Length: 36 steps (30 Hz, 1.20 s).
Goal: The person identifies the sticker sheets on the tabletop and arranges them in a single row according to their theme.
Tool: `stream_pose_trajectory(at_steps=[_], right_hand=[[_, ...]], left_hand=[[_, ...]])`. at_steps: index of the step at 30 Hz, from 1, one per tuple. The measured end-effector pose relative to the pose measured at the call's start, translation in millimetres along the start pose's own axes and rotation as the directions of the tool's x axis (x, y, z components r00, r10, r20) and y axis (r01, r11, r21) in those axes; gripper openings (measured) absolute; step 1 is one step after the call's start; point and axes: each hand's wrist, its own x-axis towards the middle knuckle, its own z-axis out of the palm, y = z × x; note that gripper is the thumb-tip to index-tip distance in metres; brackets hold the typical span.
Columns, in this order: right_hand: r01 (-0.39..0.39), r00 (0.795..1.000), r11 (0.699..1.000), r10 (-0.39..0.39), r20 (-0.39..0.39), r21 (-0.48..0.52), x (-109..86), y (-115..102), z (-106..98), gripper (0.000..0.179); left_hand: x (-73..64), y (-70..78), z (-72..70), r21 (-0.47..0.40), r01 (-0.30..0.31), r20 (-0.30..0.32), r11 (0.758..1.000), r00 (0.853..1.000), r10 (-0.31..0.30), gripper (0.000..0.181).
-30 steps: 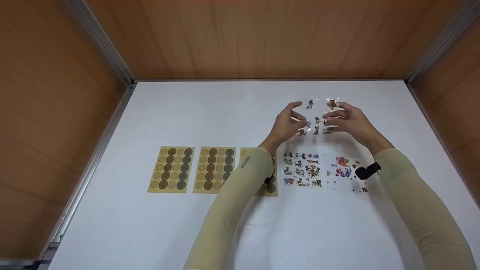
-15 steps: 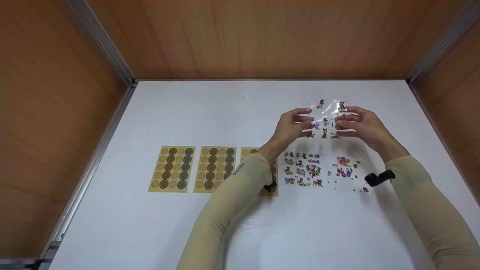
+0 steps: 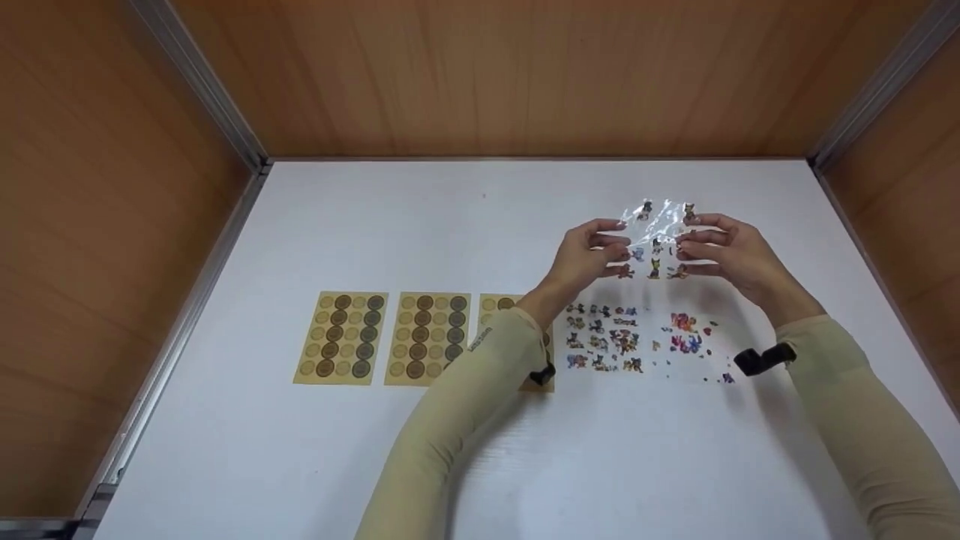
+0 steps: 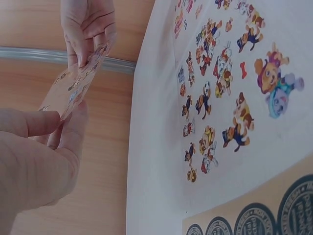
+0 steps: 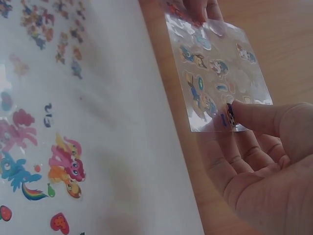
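Between both hands a clear sticker sheet with small cartoon dogs is held up above the table. My left hand pinches its left edge, thumb on one face and fingers behind, as the left wrist view shows. At the right edge my right hand pinches it the same way; in the right wrist view the thumb presses beside a small dog sticker. Bare gaps show among the stickers on this sheet. Below the hands lie a clear sheet of dog stickers and a clear sheet of pony stickers.
Tan sheets of round seal stickers lie in a row: one at the left, one in the middle, and a third partly under the left forearm. Wooden panels wall the white table at the back and sides.
Both hands have moved a little to the right with the clear sticker sheet, which now faces the head camera with more glare. The sheets on the table have stayed in place.
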Motion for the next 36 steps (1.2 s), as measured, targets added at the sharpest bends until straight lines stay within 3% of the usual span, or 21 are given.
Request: stream_pose_trajectory(at_steps=[10, 15, 24, 30, 36], right_hand=[[0.018, 1.0, 0.999, -0.017, -0.023, 0.047, -13.0, 1, -16, 0.057], [0.018, 0.999, 0.999, -0.016, -0.046, 0.048, -24.8, 3, -30, 0.058], [0.037, 0.996, 0.986, -0.023, -0.085, 0.161, -49.2, 9, -53, 0.055], [0.067, 0.992, 0.982, -0.046, -0.12, 0.178, -66.7, 18, -70, 0.049], [0.067, 0.991, 0.97, -0.037, -0.13, 0.233, -85.2, 33, -87, 0.04]], left_hand=[[0.2, 0.3, 18.0, -0.009, 0.011, 0.028, 1.0, 1.0, -0.011, 0.037], [-1.7, -0.4, 34.4, 0.022, 0.017, 0.051, 1.0, 0.999, -0.018, 0.034], [-4.7, -12.1, 63.1, 0.04, 0.062, 0.078, 0.997, 0.995, -0.065, 0.034], [-7.1, -21.6, 79.9, 0.115, 0.078, 0.099, 0.99, 0.991, -0.09, 0.031], [-13.2, -30.2, 102.3, 0.229, 0.112, 0.109, 0.967, 0.984, -0.14, 0.028]])
